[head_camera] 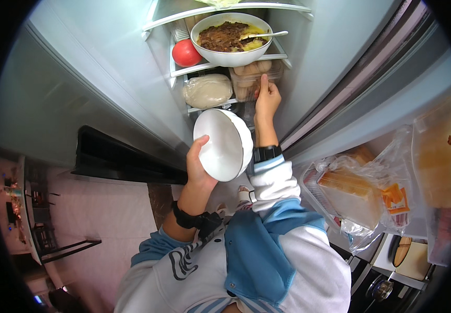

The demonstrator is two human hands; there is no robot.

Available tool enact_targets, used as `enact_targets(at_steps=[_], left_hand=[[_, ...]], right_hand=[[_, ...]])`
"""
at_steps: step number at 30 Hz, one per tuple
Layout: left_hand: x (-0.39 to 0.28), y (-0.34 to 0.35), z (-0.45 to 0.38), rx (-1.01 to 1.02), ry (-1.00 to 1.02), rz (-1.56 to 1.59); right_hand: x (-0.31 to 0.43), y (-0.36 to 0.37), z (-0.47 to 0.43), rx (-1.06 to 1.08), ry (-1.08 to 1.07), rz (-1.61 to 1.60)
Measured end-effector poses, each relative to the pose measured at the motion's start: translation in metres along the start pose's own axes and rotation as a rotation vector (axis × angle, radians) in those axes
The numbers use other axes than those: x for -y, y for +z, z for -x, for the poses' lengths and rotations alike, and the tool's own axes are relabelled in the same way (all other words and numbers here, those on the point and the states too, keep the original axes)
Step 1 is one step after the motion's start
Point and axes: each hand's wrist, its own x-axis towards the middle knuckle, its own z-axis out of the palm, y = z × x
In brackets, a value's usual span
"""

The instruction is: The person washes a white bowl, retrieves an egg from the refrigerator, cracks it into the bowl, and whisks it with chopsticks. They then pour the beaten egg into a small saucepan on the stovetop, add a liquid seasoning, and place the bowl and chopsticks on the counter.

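My left hand grips an empty white bowl by its near-left rim, thumb inside, with the bowl tilted so its inside faces left. In the open refrigerator, my right hand reaches to the front of a clear plastic box of eggs. Its fingers touch the box's near right edge; how firmly they hold it is hard to see. Left of the box lies a pale round lump in clear plastic wrap.
On the shelf above stand a large white bowl of dark minced food with a spoon, and a red tomato. The open door at right holds bagged bread and a plastic container. Another door with a black handle is at left.
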Motion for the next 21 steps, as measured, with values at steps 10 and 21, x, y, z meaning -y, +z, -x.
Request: enact_targets(at_steps=[10, 21], left_hand=[[0.005, -0.027, 0.023, -0.028, -0.078, -0.025], [0.072, -0.117, 0.035, 0.033, -0.535, -0.215]], right_hand=[[-0.032, 0.021, -0.034, -0.021, -0.273, 0.226], [0.047, -0.302, 0.253, 1.039, 0.399, 0.977]])
